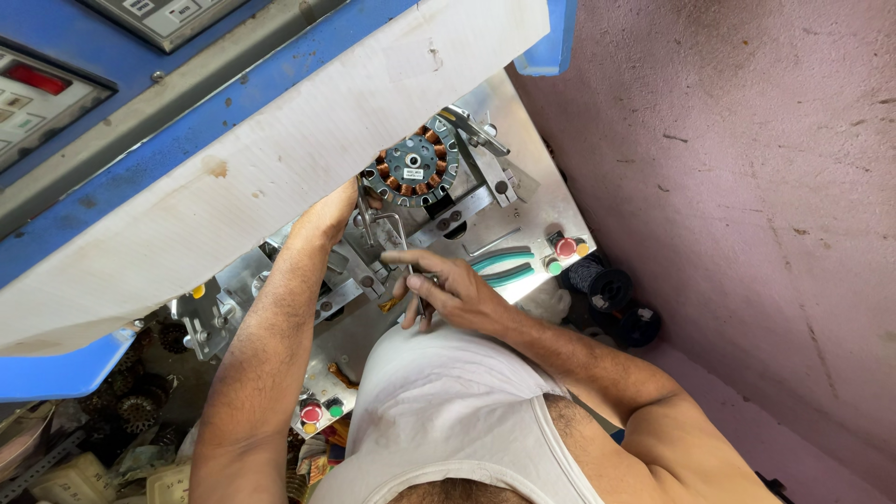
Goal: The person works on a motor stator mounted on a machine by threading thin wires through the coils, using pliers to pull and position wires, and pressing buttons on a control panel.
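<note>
Under the blue machine, both hands worked at a wound stator on a metal plate.

L hand (329, 213) reached up under the white board (280, 159), touching the fixture just below the stator (412, 168); its fingers were hidden, so can't tell their grip. R hand (446, 291) lay nearer the body, fingers (407, 258) partly curled, w/ a thin metal rod (417, 297) pinched between them. Stator sat clamped upright-facing at top of plate (546, 201), copper coils round a dark hub. Green-handled pliers (504, 266) lay just right of R hand, near red & green buttons (566, 250).
</note>
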